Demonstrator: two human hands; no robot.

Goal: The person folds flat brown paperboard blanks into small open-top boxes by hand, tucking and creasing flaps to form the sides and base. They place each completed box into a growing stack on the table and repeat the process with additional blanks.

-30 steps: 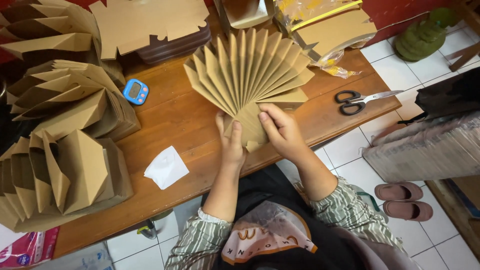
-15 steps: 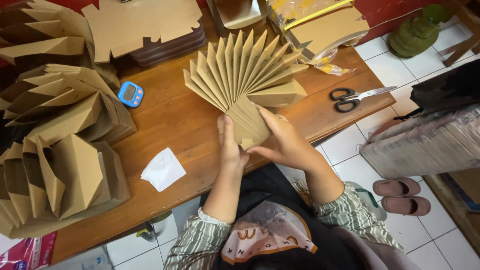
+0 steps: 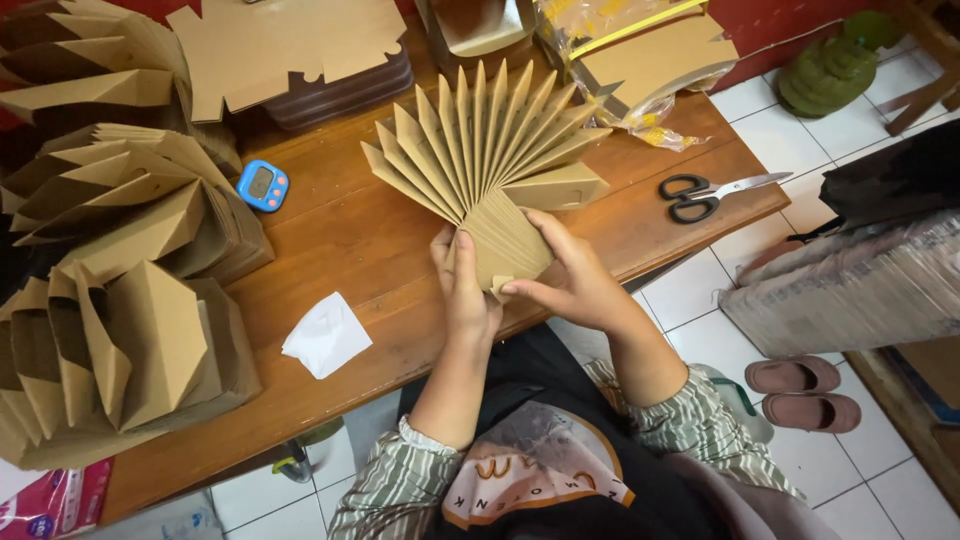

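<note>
Wooden surface near its front edge holds the fanned stack of folded brown cardboard pieces we grip at its narrow end, left hand and right hand both closed around it, with scissors right, white paper scrap and blue timer left.

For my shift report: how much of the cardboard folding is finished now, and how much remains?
Done: folded brown pieces are heaped on the table's left side. In hand: the left hand and right hand grip a fanned bundle at its base. Left: a stack of flat cut sheets lies unfolded at the back.
</note>
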